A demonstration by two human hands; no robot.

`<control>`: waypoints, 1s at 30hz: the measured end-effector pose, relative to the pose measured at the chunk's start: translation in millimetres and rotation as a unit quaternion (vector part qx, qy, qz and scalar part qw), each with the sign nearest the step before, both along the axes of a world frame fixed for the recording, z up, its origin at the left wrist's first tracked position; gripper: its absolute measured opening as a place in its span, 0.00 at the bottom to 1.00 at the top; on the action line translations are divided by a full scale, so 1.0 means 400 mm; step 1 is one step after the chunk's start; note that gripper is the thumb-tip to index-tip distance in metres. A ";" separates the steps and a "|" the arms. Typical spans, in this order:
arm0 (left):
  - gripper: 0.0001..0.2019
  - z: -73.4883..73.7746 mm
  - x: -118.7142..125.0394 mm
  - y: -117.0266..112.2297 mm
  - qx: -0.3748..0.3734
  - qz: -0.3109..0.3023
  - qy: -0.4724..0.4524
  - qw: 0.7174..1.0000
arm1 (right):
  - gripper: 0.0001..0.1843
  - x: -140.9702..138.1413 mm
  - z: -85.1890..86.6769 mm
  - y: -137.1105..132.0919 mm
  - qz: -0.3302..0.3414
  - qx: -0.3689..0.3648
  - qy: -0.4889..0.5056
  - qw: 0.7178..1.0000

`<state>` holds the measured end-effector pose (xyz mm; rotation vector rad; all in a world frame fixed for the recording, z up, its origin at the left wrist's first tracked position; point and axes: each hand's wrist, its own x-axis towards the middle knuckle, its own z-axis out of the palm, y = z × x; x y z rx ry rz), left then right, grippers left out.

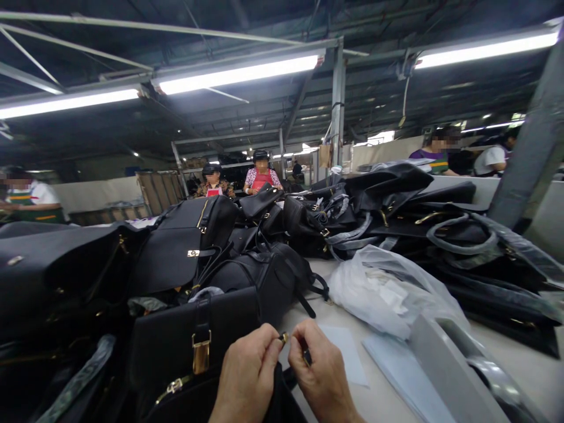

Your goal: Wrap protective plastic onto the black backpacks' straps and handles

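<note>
My left hand (247, 373) pinches a thin black strap end with a small gold metal piece (284, 338) between thumb and forefinger. Close against it, my right hand (318, 367) is closed too, its fingertips at the gold piece and a bit of black strap (307, 356) showing between its fingers. Black material hangs below both hands; where it joins is hidden. Just left of my hands stands a black bag (165, 341) with a gold clasp (201, 353) on its front flap and a gold buckle (174, 385) lower down.
Black bags (180, 226) are heaped left and ahead, with more (388, 188) at right. A clear plastic bag (379, 288), pale blue sheets (396, 370) and a grey box (449, 364) with a tape roll (496, 382) lie at right. Several people (261, 176) sit beyond.
</note>
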<state>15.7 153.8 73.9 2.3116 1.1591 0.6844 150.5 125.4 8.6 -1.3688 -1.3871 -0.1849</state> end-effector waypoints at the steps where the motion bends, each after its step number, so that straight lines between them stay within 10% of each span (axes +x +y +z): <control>1: 0.15 0.000 -0.001 0.001 -0.009 0.004 -0.006 1.000 | 0.11 -0.001 0.002 0.000 0.005 -0.010 0.022 1.000; 8: 0.16 0.000 -0.007 0.004 -0.059 0.007 -0.059 0.996 | 0.10 -0.011 -0.005 0.009 0.106 -0.073 0.217 0.968; 23: 0.15 0.003 -0.013 0.008 -0.081 0.012 -0.072 0.994 | 0.29 0.006 0.000 0.010 0.306 -0.159 0.545 0.764; 30: 0.16 -0.001 -0.020 0.015 -0.098 -0.012 -0.100 0.990 | 0.24 -0.006 -0.011 0.018 0.321 -0.132 0.481 0.805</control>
